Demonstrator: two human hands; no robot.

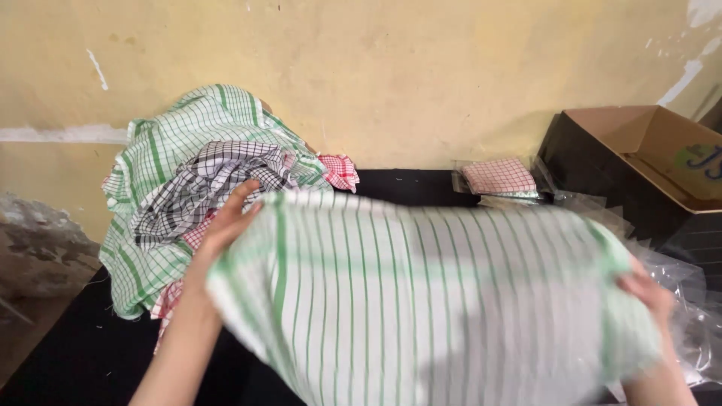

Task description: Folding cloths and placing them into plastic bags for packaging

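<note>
At the far left, against the yellow wall (421,68), a heap (203,173) of checked cloths in green, black and red sits on the black table (83,353), well clear of the work in front. Just right of it the left hand (229,218) rises, fingers closed on the left edge of a green-striped cloth (421,301); the thumb side is hidden behind the fabric, so only the outer fingers show. The cloth is held up off the table and stretched sideways between both hands, blurred, its long axis running left to right across the view and its green stripes running top to bottom. It hangs in front of the person, over the table, its lower edge dropping out of the picture. Behind it, near the wall, a folded red-checked cloth (500,177) lies in a clear bag. Further right the right hand (647,289) pinches the cloth's right edge, fingers curled into the fabric. Both hands are equally near, each at one end. Beyond stands an open box (654,150), with clear plastic bags (688,301) beside it.
</note>
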